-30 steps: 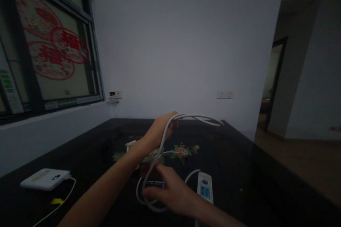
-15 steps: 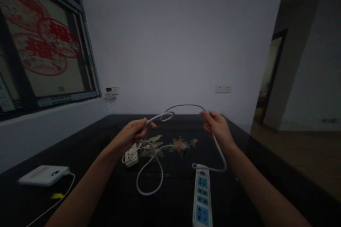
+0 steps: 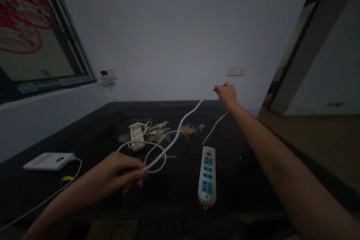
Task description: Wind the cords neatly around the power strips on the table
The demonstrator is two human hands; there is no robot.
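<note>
A white power cord [image 3: 180,125] runs slanting between my two hands. My left hand [image 3: 126,170], low over the near part of the table, pinches the cord between thumb and fingers. Higher and farther off, my right hand [image 3: 225,94] is closed on the cord near the back wall. From there the cord drops to a power strip [image 3: 207,176] with blue sockets, which lies lengthwise on the table. Past my left hand the cord loops on the dark tabletop, with its plug end [image 3: 189,131] lying over the flower print.
A second white power strip [image 3: 137,137] with its cord bundled lies at the middle left of the dark table [image 3: 174,195]. A white power bank [image 3: 49,161] with a cable and a yellow tag [image 3: 68,178] rests at the left. Wall sockets [image 3: 235,71] are at the back.
My right hand has moved up and away, my left hand down and nearer. The cord between them, arched and looped before, now stretches out. The view has tipped downward.
</note>
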